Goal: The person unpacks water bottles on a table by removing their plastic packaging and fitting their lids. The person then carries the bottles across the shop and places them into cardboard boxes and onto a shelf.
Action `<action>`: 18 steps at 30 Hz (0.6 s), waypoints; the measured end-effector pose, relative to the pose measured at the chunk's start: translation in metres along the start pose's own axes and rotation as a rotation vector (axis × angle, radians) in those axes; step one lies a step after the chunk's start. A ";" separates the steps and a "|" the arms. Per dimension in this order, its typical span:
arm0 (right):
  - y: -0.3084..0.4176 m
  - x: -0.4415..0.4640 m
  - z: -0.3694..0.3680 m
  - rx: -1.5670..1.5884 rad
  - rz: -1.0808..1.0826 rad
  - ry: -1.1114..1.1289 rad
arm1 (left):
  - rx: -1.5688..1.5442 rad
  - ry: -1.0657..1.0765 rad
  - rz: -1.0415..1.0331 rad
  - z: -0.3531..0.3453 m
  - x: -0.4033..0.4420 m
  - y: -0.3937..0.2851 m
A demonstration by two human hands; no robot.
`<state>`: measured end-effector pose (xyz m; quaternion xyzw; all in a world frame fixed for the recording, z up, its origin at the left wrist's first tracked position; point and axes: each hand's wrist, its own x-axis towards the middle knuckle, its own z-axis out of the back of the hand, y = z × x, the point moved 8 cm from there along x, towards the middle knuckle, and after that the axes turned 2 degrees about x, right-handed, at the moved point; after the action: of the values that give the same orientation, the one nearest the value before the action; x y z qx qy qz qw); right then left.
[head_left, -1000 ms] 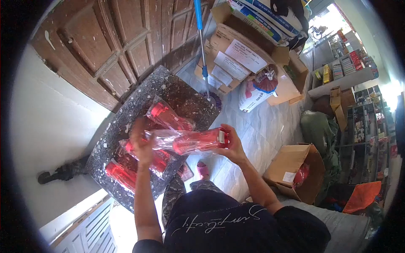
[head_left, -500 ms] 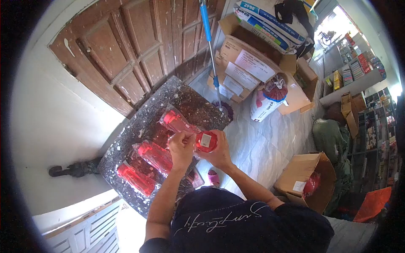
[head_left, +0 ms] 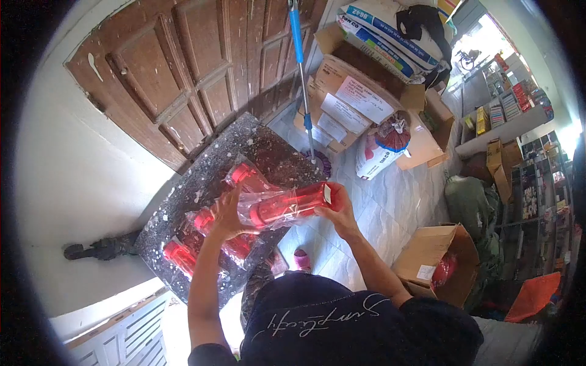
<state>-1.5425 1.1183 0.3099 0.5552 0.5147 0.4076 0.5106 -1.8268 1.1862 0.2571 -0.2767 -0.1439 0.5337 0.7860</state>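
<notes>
A red water bottle (head_left: 293, 204) in clear plastic wrap lies sideways across my hands, above the dark speckled tabletop (head_left: 256, 137). My right hand (head_left: 342, 213) grips its base end, where a white label shows. At the cap end, my left hand (head_left: 227, 216) has thumb and fingers spread around the loose end of the plastic wrap. Beneath, on the tabletop, lie three more wrapped red bottles: a far bottle (head_left: 247, 177), a middle bottle (head_left: 238, 247) partly covered by my left hand and forearm, and a near bottle (head_left: 181, 256).
An open cardboard box (head_left: 421, 262) with something red inside stands on the floor at right. Beyond the tabletop are a mop (head_left: 307, 116), stacked cartons (head_left: 348, 100) and a white sack (head_left: 381, 149). A wooden door (head_left: 195, 61) borders the far left side.
The bottle has turned from base-up to lying sideways. My right hand moved right with its base; my left hand moved left and its closed fingers spread apart.
</notes>
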 end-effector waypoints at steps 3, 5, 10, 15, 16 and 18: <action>-0.001 -0.001 0.018 0.179 -0.002 -0.009 | 0.278 0.218 0.012 -0.013 0.008 0.018; -0.007 -0.003 0.039 0.257 -0.056 -0.049 | 0.317 0.197 -0.048 -0.055 0.020 0.079; -0.039 -0.026 0.132 0.406 -0.104 -0.451 | 0.464 0.072 -0.195 -0.069 0.024 0.102; -0.045 -0.069 0.198 0.495 -0.114 -0.681 | 0.644 -0.064 -0.204 -0.070 0.048 0.079; -0.049 -0.077 0.206 0.549 -0.090 -0.695 | 0.708 -0.107 -0.230 -0.073 0.052 0.076; -0.065 -0.096 0.220 0.584 -0.123 -0.770 | 0.713 0.058 -0.169 -0.103 0.060 0.097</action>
<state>-1.3505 0.9874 0.2203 0.7542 0.4131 -0.0198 0.5101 -1.8236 1.2398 0.1131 0.0125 0.0511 0.4756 0.8781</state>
